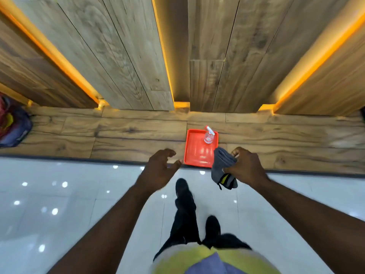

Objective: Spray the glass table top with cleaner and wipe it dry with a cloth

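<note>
Clear spray bottle [208, 136] upright in tray [194, 149]; grey cloth [222, 167] bunched, dangling.

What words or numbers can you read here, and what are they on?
No text can be read anywhere.
On the spray bottle: clear, no label shows.
On the red tray: plain.
On the grey cloth, gripped by the right hand: a yellow patch, no letters visible.
On the bag at the left edge: a pale strip, too blurred to read.

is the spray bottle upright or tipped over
Upright: the spray bottle stands on its base in the red tray, trigger head on top.
</note>
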Action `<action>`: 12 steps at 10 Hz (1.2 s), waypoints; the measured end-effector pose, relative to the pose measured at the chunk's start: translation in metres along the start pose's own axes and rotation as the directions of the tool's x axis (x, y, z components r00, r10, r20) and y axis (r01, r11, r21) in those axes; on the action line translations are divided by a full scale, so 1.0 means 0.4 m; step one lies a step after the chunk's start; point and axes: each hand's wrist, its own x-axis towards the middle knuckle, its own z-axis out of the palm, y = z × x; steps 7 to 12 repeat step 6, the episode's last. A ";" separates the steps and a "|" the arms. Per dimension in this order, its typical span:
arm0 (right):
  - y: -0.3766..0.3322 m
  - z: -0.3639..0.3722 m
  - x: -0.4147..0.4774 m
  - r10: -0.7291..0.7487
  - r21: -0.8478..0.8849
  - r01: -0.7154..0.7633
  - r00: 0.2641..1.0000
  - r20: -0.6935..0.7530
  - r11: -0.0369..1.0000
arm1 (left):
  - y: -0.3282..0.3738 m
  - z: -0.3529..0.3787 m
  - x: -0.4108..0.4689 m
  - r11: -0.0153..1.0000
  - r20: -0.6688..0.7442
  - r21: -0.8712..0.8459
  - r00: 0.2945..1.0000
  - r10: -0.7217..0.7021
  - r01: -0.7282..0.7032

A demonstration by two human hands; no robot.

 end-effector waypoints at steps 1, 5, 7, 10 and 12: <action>-0.034 0.067 0.149 0.104 0.019 -0.104 0.995 0.000 0.994 | -0.055 -0.008 0.183 0.999 0.107 0.003 0.993 -0.043 0.043; -0.145 0.241 0.611 0.121 -0.119 -0.106 0.984 0.132 0.987 | -0.122 0.058 0.509 0.981 0.202 -0.052 0.964 -0.175 0.189; -0.129 0.267 0.648 0.241 -0.212 -0.203 0.956 0.170 0.956 | -0.113 0.074 0.537 0.975 0.198 -0.055 0.960 -0.200 0.214; -0.129 0.267 0.648 0.241 -0.212 -0.203 0.956 0.170 0.956 | -0.113 0.074 0.537 0.975 0.198 -0.055 0.960 -0.200 0.214; -0.129 0.267 0.648 0.241 -0.212 -0.203 0.956 0.170 0.956 | -0.113 0.074 0.537 0.975 0.198 -0.055 0.960 -0.200 0.214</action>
